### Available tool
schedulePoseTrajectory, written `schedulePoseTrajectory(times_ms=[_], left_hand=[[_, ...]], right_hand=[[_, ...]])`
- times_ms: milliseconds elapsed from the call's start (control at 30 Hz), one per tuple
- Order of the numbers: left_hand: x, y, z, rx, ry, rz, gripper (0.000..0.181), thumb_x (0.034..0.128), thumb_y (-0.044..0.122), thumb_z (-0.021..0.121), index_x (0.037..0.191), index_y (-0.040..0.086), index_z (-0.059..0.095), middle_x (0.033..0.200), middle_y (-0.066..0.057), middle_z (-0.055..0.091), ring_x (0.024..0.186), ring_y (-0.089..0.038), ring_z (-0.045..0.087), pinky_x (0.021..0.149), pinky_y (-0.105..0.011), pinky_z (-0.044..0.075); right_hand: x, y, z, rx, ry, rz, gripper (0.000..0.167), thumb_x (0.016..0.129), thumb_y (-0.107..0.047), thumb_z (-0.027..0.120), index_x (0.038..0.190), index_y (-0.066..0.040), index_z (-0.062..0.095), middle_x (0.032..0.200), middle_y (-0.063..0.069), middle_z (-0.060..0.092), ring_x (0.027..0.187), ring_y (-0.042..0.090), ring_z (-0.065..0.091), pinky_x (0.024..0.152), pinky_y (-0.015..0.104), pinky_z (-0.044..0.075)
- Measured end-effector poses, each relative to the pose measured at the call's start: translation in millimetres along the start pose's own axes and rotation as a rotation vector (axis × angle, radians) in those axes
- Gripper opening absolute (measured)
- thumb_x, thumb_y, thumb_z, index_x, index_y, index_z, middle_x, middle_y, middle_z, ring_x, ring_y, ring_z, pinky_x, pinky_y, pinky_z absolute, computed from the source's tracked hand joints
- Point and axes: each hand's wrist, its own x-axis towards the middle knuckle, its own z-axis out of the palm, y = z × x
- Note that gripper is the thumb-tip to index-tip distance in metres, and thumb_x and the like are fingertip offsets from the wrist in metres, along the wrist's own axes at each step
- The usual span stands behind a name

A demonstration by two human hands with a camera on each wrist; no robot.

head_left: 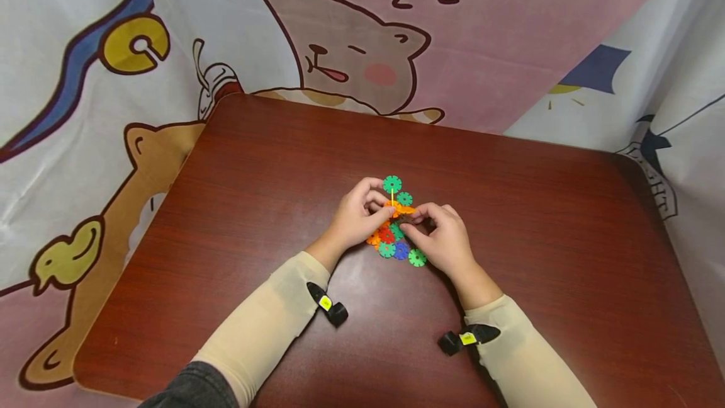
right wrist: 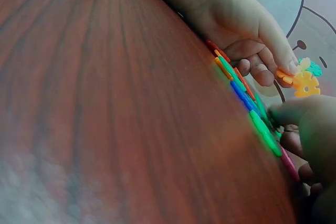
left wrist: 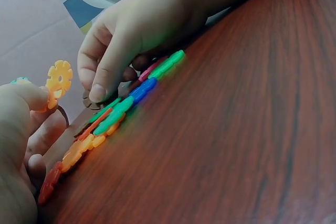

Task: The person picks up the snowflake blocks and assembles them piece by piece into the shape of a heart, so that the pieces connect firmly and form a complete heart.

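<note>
My left hand (head_left: 358, 214) pinches a joined cluster of notched plastic discs between thumb and fingers. An orange disc (left wrist: 59, 78) stands out from it, with a yellow disc (head_left: 392, 196) seen edge-on and a green disc (head_left: 392, 184) beyond. My right hand (head_left: 446, 238) pinches a brown disc (left wrist: 90, 99) just to the right of that cluster. Below the hands lie several loose discs, among them a red disc (head_left: 387, 234), a blue disc (head_left: 401, 250) and a bright green disc (head_left: 417, 257). Fingers partly hide the joins.
The discs lie on a brown wooden table (head_left: 272, 162) with rounded corners. A cloth printed with cartoon animals (head_left: 362, 49) hangs behind the table and along its sides. A pink disc (right wrist: 289, 165) lies close by the right hand's fingers.
</note>
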Motion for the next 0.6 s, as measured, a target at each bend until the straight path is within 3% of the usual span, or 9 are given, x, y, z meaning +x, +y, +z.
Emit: schedulePoseTrajectory(times_ms=[267, 467, 600], left_hand=[[-0.5, -2.2, 1.1, -0.010, 0.043, 0.007, 0.044, 0.0925, 0.004, 0.080, 0.130, -0.002, 0.057, 0.095, -0.010, 0.077, 0.080, -0.020, 0.072, 0.071, -0.025, 0.050], [-0.3, -3.7, 2.3, -0.045, 0.086, 0.012, 0.041, 0.0910, 0.001, 0.079, 0.124, -0.004, 0.057, 0.092, -0.013, 0.077, 0.077, -0.020, 0.069, 0.069, -0.023, 0.048], [-0.7, -4.7, 2.5, -0.017, 0.086, 0.016, 0.040, 0.0909, 0.002, 0.080, 0.123, -0.003, 0.058, 0.092, -0.011, 0.077, 0.076, -0.017, 0.068, 0.069, -0.023, 0.047]], right_hand=[[-0.4, -3.4, -0.1, 0.169, 0.098, 0.106, 0.019, 0.089, -0.006, 0.088, 0.100, -0.005, 0.073, 0.083, 0.004, 0.076, 0.073, 0.014, 0.066, 0.067, 0.018, 0.050], [0.9, -4.5, 2.3, 0.429, 0.228, 0.138, 0.019, 0.092, 0.007, 0.079, 0.109, 0.008, 0.070, 0.087, 0.022, 0.074, 0.073, 0.004, 0.064, 0.067, 0.016, 0.049], [1.4, -5.1, 4.3, 0.530, 0.265, 0.146, 0.021, 0.093, 0.013, 0.074, 0.112, 0.013, 0.066, 0.087, 0.029, 0.071, 0.076, 0.002, 0.067, 0.069, 0.016, 0.051]])
